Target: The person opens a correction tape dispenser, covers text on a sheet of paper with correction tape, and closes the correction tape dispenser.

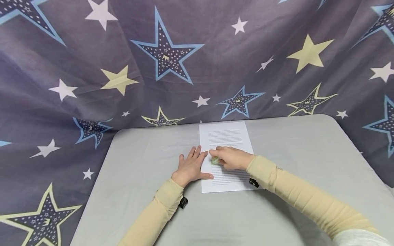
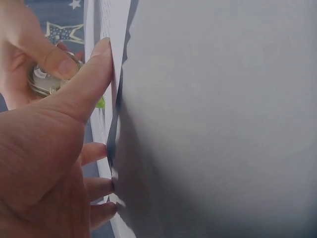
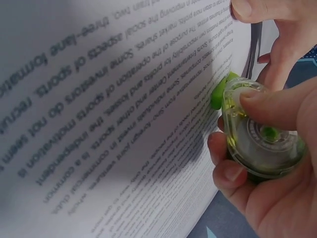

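A printed sheet of paper lies on the grey-covered table. My right hand grips a clear correction tape dispenser with a bright green tip, thumb on one side and fingers curled round the other. That tip is at the paper among the text lines, near the left margin. Spread flat, my left hand presses at the sheet's left edge, its thumb on the paper. In the left wrist view the dispenser is partly behind this thumb.
The grey tabletop extends on both sides of the sheet. Behind it hangs a dark curtain patterned with stars. Black wrist devices sit at both sleeve cuffs.
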A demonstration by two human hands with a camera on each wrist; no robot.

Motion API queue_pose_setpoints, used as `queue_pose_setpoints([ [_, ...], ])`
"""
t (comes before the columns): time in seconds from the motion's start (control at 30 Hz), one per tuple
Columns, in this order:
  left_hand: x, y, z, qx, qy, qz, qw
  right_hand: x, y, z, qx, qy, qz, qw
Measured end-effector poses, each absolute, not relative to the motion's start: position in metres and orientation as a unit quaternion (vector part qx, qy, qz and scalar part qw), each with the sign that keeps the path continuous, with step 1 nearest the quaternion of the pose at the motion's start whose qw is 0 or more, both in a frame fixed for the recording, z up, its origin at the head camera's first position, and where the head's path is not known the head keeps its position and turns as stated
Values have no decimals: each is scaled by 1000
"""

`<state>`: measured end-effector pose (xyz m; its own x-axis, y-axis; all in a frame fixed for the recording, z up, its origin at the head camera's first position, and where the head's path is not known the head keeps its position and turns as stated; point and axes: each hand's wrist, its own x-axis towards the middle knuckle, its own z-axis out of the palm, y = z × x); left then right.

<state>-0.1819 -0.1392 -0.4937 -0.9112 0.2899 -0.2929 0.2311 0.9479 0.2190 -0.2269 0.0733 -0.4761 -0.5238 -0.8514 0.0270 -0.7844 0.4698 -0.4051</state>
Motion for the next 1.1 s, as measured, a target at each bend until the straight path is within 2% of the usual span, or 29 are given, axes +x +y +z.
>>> queue_pose_setpoints([
  [1.1, -183, -138, -493, 135, 972, 86, 170, -226, 97, -474, -477, 856, -181, 84],
])
